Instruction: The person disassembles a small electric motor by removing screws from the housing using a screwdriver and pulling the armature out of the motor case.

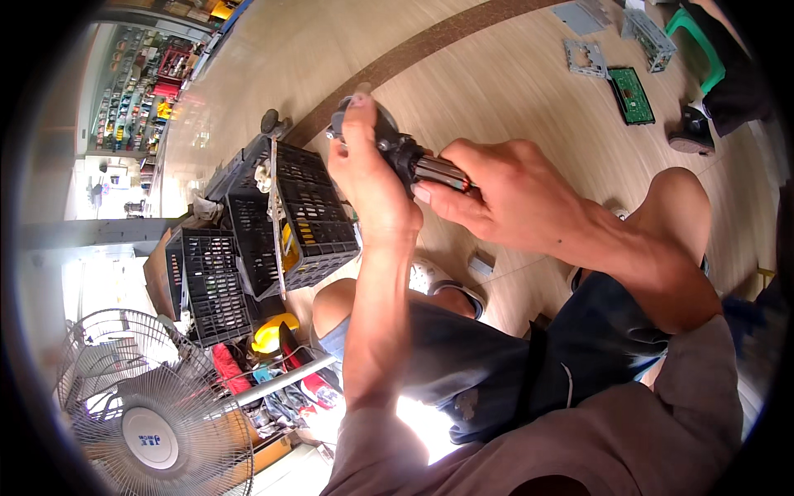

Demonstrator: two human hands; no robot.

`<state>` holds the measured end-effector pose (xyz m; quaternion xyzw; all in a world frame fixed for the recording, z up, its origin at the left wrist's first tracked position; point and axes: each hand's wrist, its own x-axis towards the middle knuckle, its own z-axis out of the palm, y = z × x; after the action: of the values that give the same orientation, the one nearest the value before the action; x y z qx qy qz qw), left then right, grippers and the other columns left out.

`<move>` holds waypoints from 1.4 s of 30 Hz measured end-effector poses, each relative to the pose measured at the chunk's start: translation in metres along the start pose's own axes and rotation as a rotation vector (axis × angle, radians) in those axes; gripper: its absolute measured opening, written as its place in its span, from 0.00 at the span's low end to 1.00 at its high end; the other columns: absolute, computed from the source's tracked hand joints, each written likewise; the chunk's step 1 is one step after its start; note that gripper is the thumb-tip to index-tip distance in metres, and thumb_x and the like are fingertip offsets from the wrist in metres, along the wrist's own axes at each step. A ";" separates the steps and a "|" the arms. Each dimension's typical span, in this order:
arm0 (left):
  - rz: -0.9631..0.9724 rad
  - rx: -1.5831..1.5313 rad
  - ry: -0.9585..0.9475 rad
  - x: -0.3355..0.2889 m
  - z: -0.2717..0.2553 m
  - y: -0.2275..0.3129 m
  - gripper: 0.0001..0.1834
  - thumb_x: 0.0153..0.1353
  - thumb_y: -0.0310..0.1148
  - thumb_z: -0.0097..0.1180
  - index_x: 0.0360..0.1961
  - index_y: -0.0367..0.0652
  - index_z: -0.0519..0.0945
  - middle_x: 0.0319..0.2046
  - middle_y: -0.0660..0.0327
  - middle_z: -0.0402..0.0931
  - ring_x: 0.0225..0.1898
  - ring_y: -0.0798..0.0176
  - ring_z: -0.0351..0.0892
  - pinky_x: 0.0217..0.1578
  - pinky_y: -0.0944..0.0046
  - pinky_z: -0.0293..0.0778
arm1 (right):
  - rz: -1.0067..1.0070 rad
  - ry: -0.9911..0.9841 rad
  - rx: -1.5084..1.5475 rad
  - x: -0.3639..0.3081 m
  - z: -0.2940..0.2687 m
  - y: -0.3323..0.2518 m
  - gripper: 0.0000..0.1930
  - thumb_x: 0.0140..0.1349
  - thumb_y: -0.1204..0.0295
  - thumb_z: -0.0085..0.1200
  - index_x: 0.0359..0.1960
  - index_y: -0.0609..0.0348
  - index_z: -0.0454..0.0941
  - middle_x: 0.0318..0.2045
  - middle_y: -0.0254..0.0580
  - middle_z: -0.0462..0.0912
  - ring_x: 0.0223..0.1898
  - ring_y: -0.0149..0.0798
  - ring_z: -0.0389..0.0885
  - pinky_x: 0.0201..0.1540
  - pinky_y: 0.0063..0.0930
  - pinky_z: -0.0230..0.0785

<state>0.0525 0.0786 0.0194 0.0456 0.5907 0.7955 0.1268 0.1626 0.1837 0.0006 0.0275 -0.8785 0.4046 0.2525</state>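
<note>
In front of me, my left hand (361, 169) is wrapped round a dark part with a rounded metal head (385, 131), thumb laid along its top. From the right, my right hand (523, 197) grips a silvery ribbed cylinder (440, 171) with a touch of red near its end, pinched between thumb and fingers. The cylinder meets the dark part, and its far end is hidden by my right hand. Whether the two are one piece I cannot tell.
Black plastic crates (310, 202) stand left of my knees, near a standing fan (149, 436). Beyond my right hand lie a green circuit board (631, 97), a metal frame (585, 58) and a metal casing (649, 41). Another person's shoe (692, 132) is by a green stool (699, 45).
</note>
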 end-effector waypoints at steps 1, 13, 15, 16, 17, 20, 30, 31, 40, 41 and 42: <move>-0.041 -0.032 0.011 0.002 -0.003 0.002 0.17 0.64 0.48 0.59 0.35 0.45 0.73 0.24 0.68 0.67 0.23 0.71 0.68 0.24 0.68 0.66 | -0.008 -0.001 -0.002 0.000 -0.003 -0.002 0.17 0.61 0.63 0.61 0.29 0.67 0.74 0.14 0.50 0.76 0.16 0.51 0.79 0.20 0.40 0.71; 0.053 -0.046 0.110 0.007 -0.011 0.003 0.17 0.65 0.48 0.62 0.35 0.48 0.74 0.26 0.70 0.70 0.23 0.74 0.70 0.25 0.69 0.67 | -0.093 0.090 0.015 -0.005 -0.008 0.007 0.13 0.61 0.74 0.64 0.45 0.65 0.78 0.29 0.45 0.83 0.29 0.40 0.85 0.27 0.28 0.75; 0.093 -0.040 0.123 0.004 -0.007 0.008 0.17 0.65 0.48 0.62 0.34 0.47 0.74 0.26 0.70 0.70 0.23 0.74 0.70 0.24 0.69 0.67 | -0.050 -0.030 -0.071 -0.004 -0.010 0.009 0.13 0.61 0.73 0.64 0.45 0.64 0.79 0.32 0.45 0.84 0.27 0.38 0.84 0.26 0.27 0.73; 0.099 -0.032 0.110 0.002 -0.006 0.010 0.16 0.66 0.47 0.62 0.34 0.47 0.74 0.26 0.70 0.71 0.23 0.74 0.70 0.24 0.70 0.68 | -0.037 -0.069 -0.104 -0.003 -0.010 0.009 0.13 0.62 0.73 0.64 0.45 0.64 0.79 0.32 0.45 0.85 0.26 0.37 0.83 0.25 0.26 0.73; 0.105 -0.024 0.098 0.001 -0.005 0.011 0.16 0.66 0.47 0.62 0.34 0.46 0.74 0.26 0.70 0.71 0.23 0.74 0.70 0.25 0.70 0.68 | -0.031 0.043 0.028 -0.003 -0.005 0.009 0.14 0.61 0.72 0.65 0.46 0.63 0.79 0.32 0.44 0.85 0.24 0.35 0.81 0.24 0.25 0.71; 0.134 0.002 0.117 0.007 -0.013 0.006 0.16 0.66 0.46 0.62 0.35 0.46 0.74 0.25 0.70 0.71 0.24 0.75 0.70 0.24 0.71 0.68 | 0.056 0.093 0.211 -0.001 -0.010 -0.008 0.14 0.61 0.71 0.65 0.46 0.63 0.79 0.32 0.46 0.85 0.23 0.40 0.80 0.25 0.30 0.71; 0.200 0.048 -0.034 0.004 -0.010 0.004 0.19 0.66 0.50 0.61 0.30 0.48 0.73 0.21 0.70 0.71 0.19 0.75 0.69 0.20 0.71 0.66 | -0.167 0.216 0.036 -0.006 0.002 0.007 0.17 0.60 0.75 0.65 0.49 0.63 0.76 0.31 0.46 0.82 0.25 0.40 0.81 0.27 0.30 0.72; 0.207 0.059 -0.028 0.004 -0.009 0.002 0.19 0.66 0.51 0.62 0.30 0.48 0.73 0.21 0.70 0.71 0.19 0.75 0.69 0.20 0.71 0.66 | -0.167 0.216 0.034 -0.006 0.003 0.007 0.17 0.60 0.75 0.65 0.49 0.63 0.76 0.31 0.46 0.82 0.25 0.40 0.81 0.27 0.30 0.72; 0.112 0.046 -0.012 0.001 -0.006 0.003 0.21 0.66 0.52 0.60 0.33 0.45 0.72 0.21 0.67 0.71 0.16 0.73 0.71 0.12 0.68 0.70 | -0.175 0.234 -0.001 -0.003 0.001 0.004 0.15 0.60 0.74 0.63 0.45 0.65 0.73 0.28 0.49 0.82 0.25 0.49 0.83 0.24 0.37 0.73; 0.112 0.046 -0.012 0.001 -0.006 0.002 0.21 0.66 0.52 0.60 0.33 0.45 0.72 0.21 0.67 0.71 0.16 0.73 0.71 0.12 0.68 0.70 | -0.160 0.215 0.001 -0.003 0.000 0.003 0.14 0.61 0.74 0.63 0.46 0.65 0.74 0.29 0.50 0.82 0.25 0.48 0.83 0.25 0.35 0.73; 0.111 0.056 -0.015 0.001 -0.006 0.002 0.21 0.66 0.52 0.60 0.33 0.45 0.72 0.21 0.66 0.71 0.17 0.73 0.71 0.12 0.68 0.70 | -0.144 0.196 0.001 -0.003 -0.002 0.002 0.14 0.63 0.75 0.62 0.47 0.66 0.75 0.29 0.50 0.83 0.25 0.46 0.84 0.26 0.34 0.74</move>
<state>0.0495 0.0728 0.0195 0.0880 0.6083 0.7842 0.0855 0.1654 0.1860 -0.0014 0.0509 -0.8452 0.3867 0.3654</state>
